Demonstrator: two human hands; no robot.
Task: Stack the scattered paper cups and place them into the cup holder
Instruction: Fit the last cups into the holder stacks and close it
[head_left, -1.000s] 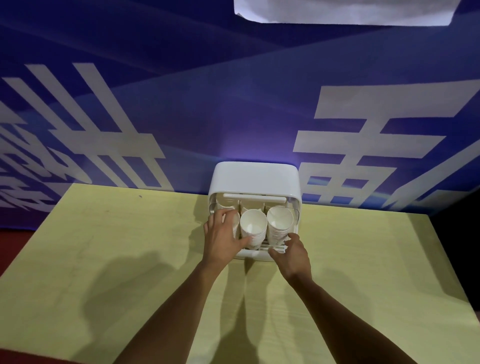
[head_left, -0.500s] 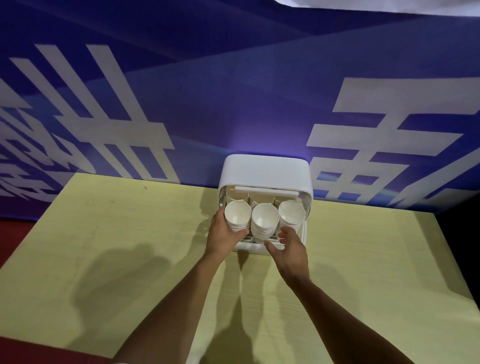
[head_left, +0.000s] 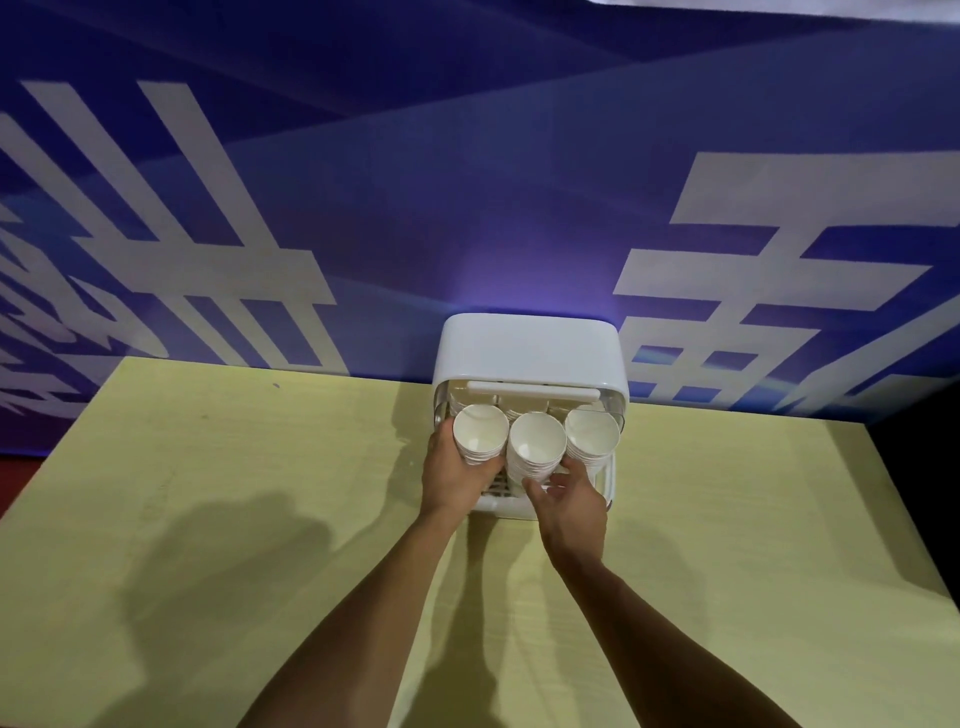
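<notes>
A white cup holder with its lid raised stands at the table's far edge against the wall. Three stacks of white paper cups stand in its front row: the left stack, the middle stack and the right stack. More cups show dimly behind them. My left hand grips the left stack from the side and below. My right hand curls its fingers round the base of the middle stack, just in front of the holder's tray.
The yellow table stretches around the holder. A blue banner with white characters covers the wall directly behind. The table's right edge drops into a dark area.
My left hand has shifted from covering the left stack to gripping it from below, so its open mouth shows. My right hand has risen from the tray edge to the middle stack.
</notes>
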